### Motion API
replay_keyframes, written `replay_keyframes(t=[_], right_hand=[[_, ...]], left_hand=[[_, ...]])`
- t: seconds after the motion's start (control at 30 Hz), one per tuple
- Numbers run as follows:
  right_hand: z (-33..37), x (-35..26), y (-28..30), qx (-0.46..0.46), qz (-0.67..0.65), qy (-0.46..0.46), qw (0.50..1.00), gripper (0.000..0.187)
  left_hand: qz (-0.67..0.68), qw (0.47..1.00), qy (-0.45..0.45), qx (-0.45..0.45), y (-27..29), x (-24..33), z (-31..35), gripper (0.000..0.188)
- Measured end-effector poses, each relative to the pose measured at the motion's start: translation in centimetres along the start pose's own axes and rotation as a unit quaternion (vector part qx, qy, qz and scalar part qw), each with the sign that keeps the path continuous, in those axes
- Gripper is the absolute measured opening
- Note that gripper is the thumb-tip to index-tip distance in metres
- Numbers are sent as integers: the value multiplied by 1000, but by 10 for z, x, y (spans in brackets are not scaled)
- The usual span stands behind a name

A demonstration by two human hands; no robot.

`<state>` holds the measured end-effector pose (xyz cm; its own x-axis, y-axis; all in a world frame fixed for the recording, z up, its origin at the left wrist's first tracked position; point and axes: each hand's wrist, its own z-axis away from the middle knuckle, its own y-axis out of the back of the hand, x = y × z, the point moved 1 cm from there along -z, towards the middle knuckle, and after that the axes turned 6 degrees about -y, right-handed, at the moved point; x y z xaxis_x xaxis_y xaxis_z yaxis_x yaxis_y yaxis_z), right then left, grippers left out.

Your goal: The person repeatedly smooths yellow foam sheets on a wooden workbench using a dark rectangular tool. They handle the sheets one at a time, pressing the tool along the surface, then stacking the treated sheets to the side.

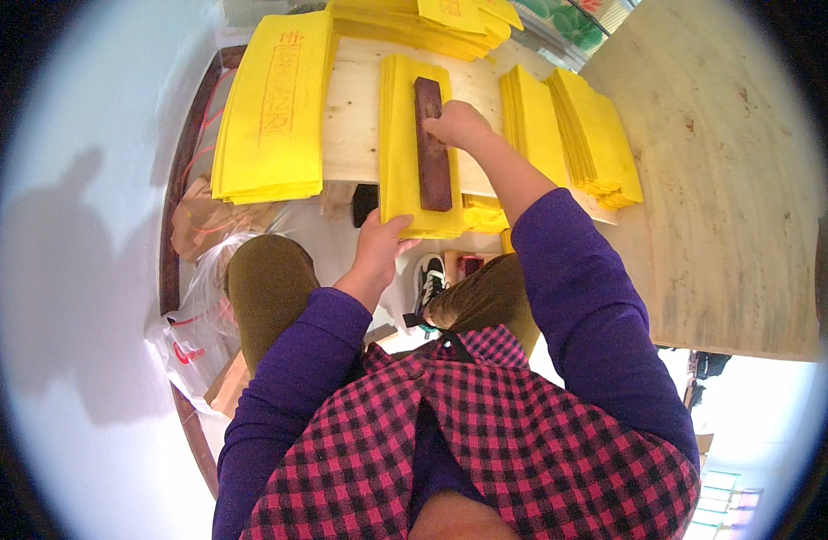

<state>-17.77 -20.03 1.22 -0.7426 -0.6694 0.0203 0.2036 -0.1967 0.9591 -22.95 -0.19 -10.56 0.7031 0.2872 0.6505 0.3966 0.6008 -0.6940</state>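
Note:
A narrow stack of yellow paper sheets (398, 135) lies lengthwise on a light wooden table, its near end jutting past the edge. On top of it rests a long dark reddish-brown wooden block (434, 180). My right hand (459, 124) is closed on the block near its far half; my arm hides part of the table there. At the stack's near end my left hand (378, 247) grips the corner, thumb on top and the other fingers partly hidden underneath.
Left of it lies a wider yellow paper stack (274, 117) with red printing. Two folded-looking yellow stacks (531, 117) stand to the right, and more yellow paper (405, 27) lies at the back. A large plywood board (720, 198) rises on the right. Plastic bags (193, 346) sit low left.

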Motion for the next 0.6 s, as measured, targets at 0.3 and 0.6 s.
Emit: replay_keyframes(t=[0.3,0.6], right_hand=[[7,-1,-17,44,-8,8,999,41],[12,3,-23,62,-56,-11,996,41]], left_hand=[[0,1000,10,2,-4,3,2,33],[-26,999,11,22,-5,8,5,36]])
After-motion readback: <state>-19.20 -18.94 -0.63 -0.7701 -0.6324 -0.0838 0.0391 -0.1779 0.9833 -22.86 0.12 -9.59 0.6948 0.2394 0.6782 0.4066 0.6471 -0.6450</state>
